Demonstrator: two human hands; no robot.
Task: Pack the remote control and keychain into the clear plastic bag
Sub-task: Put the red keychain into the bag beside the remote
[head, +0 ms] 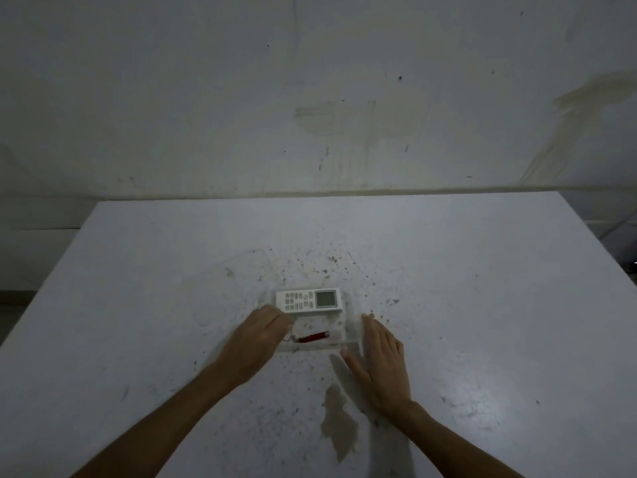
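Note:
A white remote control (309,300) with a grey screen lies crosswise on the table. Just in front of it lies a red keychain (314,337) with a small ring at its left end. Both sit within the faint outline of the clear plastic bag (241,274), which is hard to make out against the table. My left hand (256,339) rests on the bag's left side, fingers curled down near the keychain's ring and the remote's left corner. What the fingertips hold is hidden. My right hand (377,357) lies flat, palm down, against the bag's right edge.
The white table (482,305) is speckled with dark spots around the bag. A brownish stain (339,422) lies between my forearms. A stained white wall (310,98) rises right behind the table's far edge.

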